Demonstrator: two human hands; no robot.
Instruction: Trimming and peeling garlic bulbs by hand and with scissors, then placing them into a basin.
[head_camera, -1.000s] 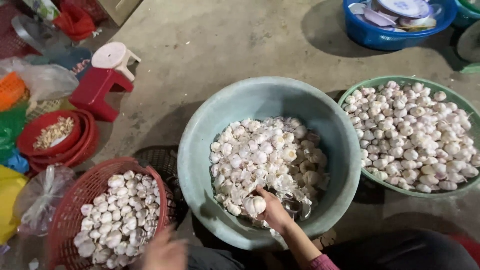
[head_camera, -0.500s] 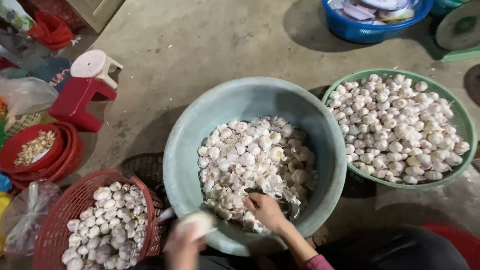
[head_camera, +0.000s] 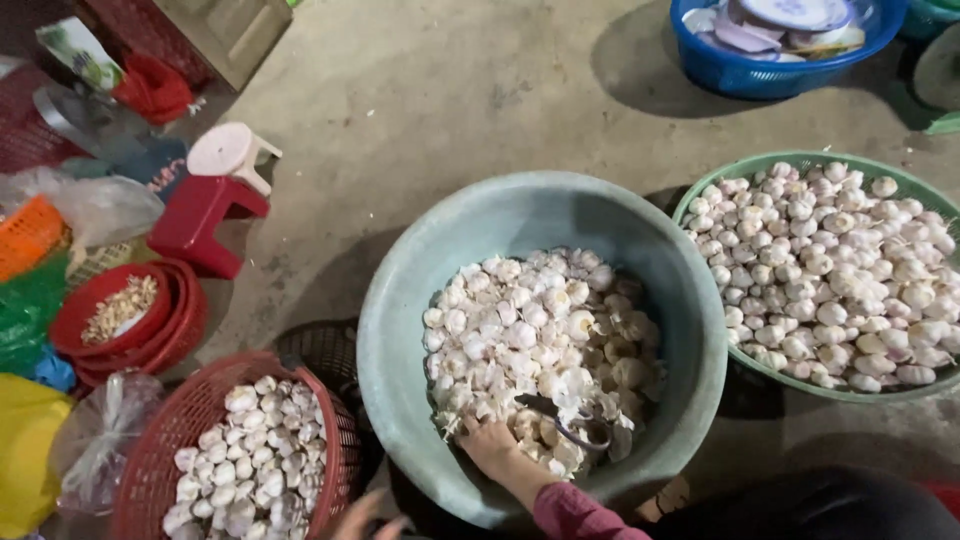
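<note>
A grey-green plastic tub (head_camera: 400, 330) holds a heap of white garlic bulbs (head_camera: 530, 330). My right hand (head_camera: 488, 447) reaches into the near side of the heap. Its fingers are curled down among the bulbs, so what they grip is hidden. Dark scissors (head_camera: 570, 422) lie on the garlic just right of that hand. My left hand (head_camera: 366, 516) shows only at the bottom edge, fingers apart and empty, between the tub and a red mesh basket (head_camera: 335, 420) of garlic bulbs (head_camera: 232, 470).
A green basket (head_camera: 745, 170) heaped with garlic stands to the right, and a blue basin (head_camera: 770, 75) of plates behind it. On the left are stacked red bowls (head_camera: 180, 325), a small red and white stool (head_camera: 215, 190), plastic bags and a dark basket (head_camera: 325, 350). The floor is concrete.
Half a second ago my left hand held a garlic bulb by the red basket; now it is lower and empty. My right hand has stayed in the tub's garlic. The camera has shifted.
</note>
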